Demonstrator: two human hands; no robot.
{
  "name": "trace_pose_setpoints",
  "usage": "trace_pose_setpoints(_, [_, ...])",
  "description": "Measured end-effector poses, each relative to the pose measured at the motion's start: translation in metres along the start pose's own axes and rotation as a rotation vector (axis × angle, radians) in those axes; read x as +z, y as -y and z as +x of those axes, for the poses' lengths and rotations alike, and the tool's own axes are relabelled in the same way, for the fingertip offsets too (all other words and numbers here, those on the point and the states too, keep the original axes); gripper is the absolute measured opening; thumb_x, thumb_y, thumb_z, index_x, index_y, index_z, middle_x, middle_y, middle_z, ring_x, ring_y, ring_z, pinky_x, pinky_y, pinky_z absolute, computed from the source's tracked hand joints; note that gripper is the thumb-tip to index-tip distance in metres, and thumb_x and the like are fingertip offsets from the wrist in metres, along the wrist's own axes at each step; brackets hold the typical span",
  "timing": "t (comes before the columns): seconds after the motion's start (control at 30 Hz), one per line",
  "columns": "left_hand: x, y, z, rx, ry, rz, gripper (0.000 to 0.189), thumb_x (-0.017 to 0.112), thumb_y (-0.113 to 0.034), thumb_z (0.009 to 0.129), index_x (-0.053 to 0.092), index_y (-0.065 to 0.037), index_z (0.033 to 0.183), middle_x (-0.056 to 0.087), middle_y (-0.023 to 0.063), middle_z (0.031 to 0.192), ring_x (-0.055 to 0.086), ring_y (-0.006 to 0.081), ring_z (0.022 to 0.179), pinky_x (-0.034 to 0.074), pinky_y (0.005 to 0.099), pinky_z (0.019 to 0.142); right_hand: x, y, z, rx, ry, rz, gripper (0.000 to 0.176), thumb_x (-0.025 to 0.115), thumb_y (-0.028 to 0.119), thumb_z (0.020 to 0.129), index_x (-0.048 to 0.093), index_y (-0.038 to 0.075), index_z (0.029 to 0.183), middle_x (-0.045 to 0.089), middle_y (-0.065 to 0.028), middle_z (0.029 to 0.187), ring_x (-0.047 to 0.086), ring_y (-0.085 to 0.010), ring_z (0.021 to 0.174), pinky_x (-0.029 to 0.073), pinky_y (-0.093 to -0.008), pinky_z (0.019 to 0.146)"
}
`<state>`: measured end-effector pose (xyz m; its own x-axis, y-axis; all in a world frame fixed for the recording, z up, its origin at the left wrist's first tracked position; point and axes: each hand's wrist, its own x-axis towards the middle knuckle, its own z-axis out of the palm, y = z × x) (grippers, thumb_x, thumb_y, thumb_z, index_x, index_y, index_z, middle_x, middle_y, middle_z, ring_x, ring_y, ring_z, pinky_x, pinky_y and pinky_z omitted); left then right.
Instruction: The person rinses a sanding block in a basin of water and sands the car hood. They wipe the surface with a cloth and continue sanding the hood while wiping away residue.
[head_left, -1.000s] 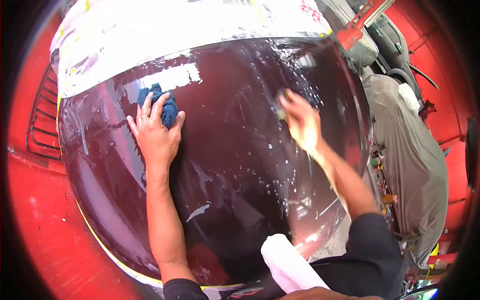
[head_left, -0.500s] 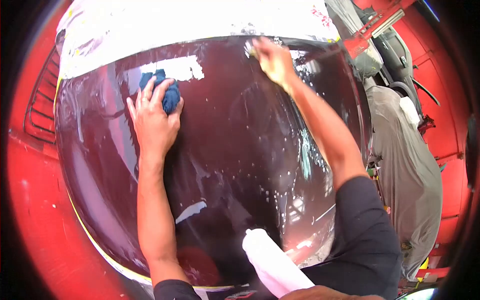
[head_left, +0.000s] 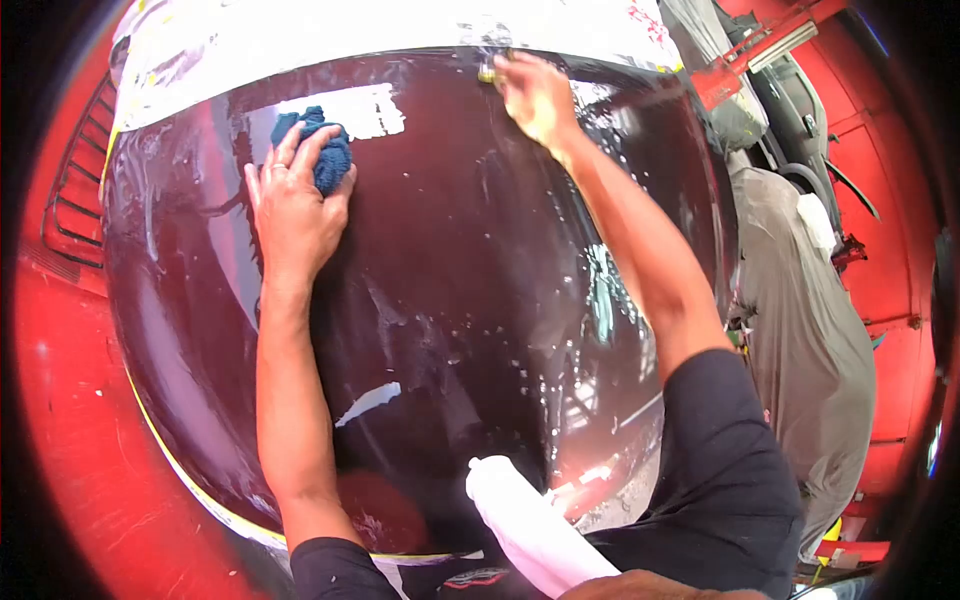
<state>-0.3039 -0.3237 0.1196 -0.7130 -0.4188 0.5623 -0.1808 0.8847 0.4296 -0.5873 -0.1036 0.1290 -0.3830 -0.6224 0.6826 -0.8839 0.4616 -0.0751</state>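
A dark maroon, glossy car panel (head_left: 430,240), wet with droplets, fills the middle of the view. On its upper left my left hand (head_left: 295,215) has its fingers curled over a crumpled blue cloth (head_left: 333,165), which lies against the panel. My right hand (head_left: 538,100) is close to the panel's far edge, fingers closed on a small yellowish pad (head_left: 487,74). The hand covers most of that pad and blurs a little, so its exact kind is hard to make out.
White masking sheet (head_left: 300,40) borders the panel's far side, with yellow tape along the left edge. A white tapered object (head_left: 520,520) juts in at the bottom. To the right are a grey cover (head_left: 805,350) and a red metal bar (head_left: 770,55); red floor (head_left: 80,420) lies left.
In the picture, the panel and both hands sit slightly higher and further left. My right hand and its pad have shifted a little up and left; my left hand keeps to the cloth.
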Motion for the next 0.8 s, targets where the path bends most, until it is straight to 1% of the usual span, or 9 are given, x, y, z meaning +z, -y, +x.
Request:
trace_pose_setpoints(0.17, [0.008, 0.001, 0.001, -0.018, -0.036, 0.024, 0.043, 0.075, -0.029, 0.087, 0.065, -0.023, 0.129, 0.055, 0.0112, 0.146, 0.048, 0.033, 0.138, 0.023, 0.0614, 0.119, -0.159, 0.125, -0.222, 0.216, 0.038, 0.1, 0.051, 0.065, -0.007, 0.085, 0.065, 0.01, 0.134, 0.061, -0.023, 0.135, 0.058, -0.0377, 0.128, 0.045, -0.044, 0.109])
trace_pose_setpoints(0.23, [0.007, -0.003, -0.001, -0.015, -0.009, 0.014, 0.043, 0.075, -0.029, 0.087, 0.065, -0.023, 0.129, 0.055, 0.0115, 0.147, 0.048, 0.0329, 0.138, 0.023, 0.0614, 0.119, -0.151, 0.114, -0.209, 0.251, 0.088, -0.051, 0.049, 0.064, -0.005, 0.085, 0.066, 0.011, 0.132, 0.061, -0.0229, 0.134, 0.059, -0.0384, 0.125, 0.046, -0.0447, 0.108])
trace_pose_setpoints(0.33, [0.004, 0.002, 0.005, -0.001, -0.023, 0.031, 0.043, 0.075, -0.029, 0.087, 0.065, -0.023, 0.129, 0.055, 0.012, 0.146, 0.048, 0.0329, 0.138, 0.023, 0.0611, 0.119, -0.065, 0.025, -0.085, 0.047, -0.014, -0.039, 0.045, 0.064, 0.011, 0.086, 0.067, 0.015, 0.13, 0.063, -0.0231, 0.132, 0.06, -0.0409, 0.121, 0.049, -0.0466, 0.103])
trace_pose_setpoints(0.4, [0.007, 0.004, 0.002, 0.023, -0.03, 0.031, 0.042, 0.074, -0.03, 0.088, 0.065, -0.023, 0.129, 0.056, 0.0125, 0.145, 0.048, 0.0331, 0.138, 0.023, 0.0609, 0.119, -0.018, -0.016, -0.011, 0.153, 0.048, -0.059, 0.042, 0.063, 0.018, 0.086, 0.069, 0.016, 0.127, 0.068, -0.0203, 0.124, 0.061, -0.0376, 0.12, 0.051, -0.0456, 0.099])
trace_pose_setpoints(0.47, [0.008, 0.005, -0.003, 0.02, -0.036, 0.022, 0.042, 0.074, -0.029, 0.088, 0.065, -0.023, 0.128, 0.057, 0.012, 0.144, 0.048, 0.0333, 0.137, 0.024, 0.0607, 0.118, -0.026, -0.016, -0.024, 0.109, 0.038, -0.063, 0.039, 0.065, 0.015, 0.086, 0.072, 0.016, 0.124, 0.07, -0.0188, 0.119, 0.063, -0.0351, 0.119, 0.052, -0.0435, 0.099])
trace_pose_setpoints(0.53, [0.006, 0.003, 0.004, 0.012, -0.036, 0.012, 0.042, 0.075, -0.03, 0.088, 0.066, -0.023, 0.129, 0.056, 0.0121, 0.145, 0.048, 0.0327, 0.138, 0.023, 0.0611, 0.118, -0.09, 0.053, -0.112, 0.118, -0.031, 0.063, 0.044, 0.068, -0.001, 0.081, 0.072, 0.012, 0.123, 0.065, -0.0231, 0.13, 0.063, -0.0376, 0.12, 0.052, -0.0426, 0.1])
trace_pose_setpoints(0.63, [0.007, -0.001, 0.002, -0.026, -0.044, 0.019, 0.043, 0.076, -0.026, 0.086, 0.067, -0.023, 0.128, 0.057, 0.0101, 0.144, 0.049, 0.032, 0.137, 0.024, 0.0618, 0.118, -0.151, 0.125, -0.219, 0.196, 0.078, 0.034, 0.045, 0.066, -0.003, 0.082, 0.071, 0.01, 0.125, 0.064, -0.0242, 0.13, 0.063, -0.0409, 0.119, 0.049, -0.0463, 0.104])
trace_pose_setpoints(0.77, [0.005, -0.001, 0.005, -0.025, -0.054, 0.014, 0.043, 0.075, -0.027, 0.086, 0.066, -0.023, 0.128, 0.056, 0.0097, 0.145, 0.048, 0.0323, 0.138, 0.024, 0.0611, 0.119, -0.065, 0.061, -0.095, -0.087, -0.143, 0.124, 0.035, 0.068, 0.004, 0.081, 0.074, 0.011, 0.115, 0.066, -0.0223, 0.126, 0.064, -0.0418, 0.115, 0.052, -0.0482, 0.097])
trace_pose_setpoints(0.8, [0.005, -0.001, 0.002, -0.011, -0.034, 0.003, 0.043, 0.075, -0.027, 0.087, 0.066, -0.023, 0.128, 0.056, 0.0097, 0.145, 0.048, 0.0321, 0.138, 0.024, 0.0608, 0.119, -0.033, 0.034, -0.049, -0.012, -0.044, -0.034, 0.033, 0.067, 0.008, 0.083, 0.074, 0.011, 0.115, 0.069, -0.0208, 0.119, 0.065, -0.0397, 0.112, 0.052, -0.0472, 0.094])
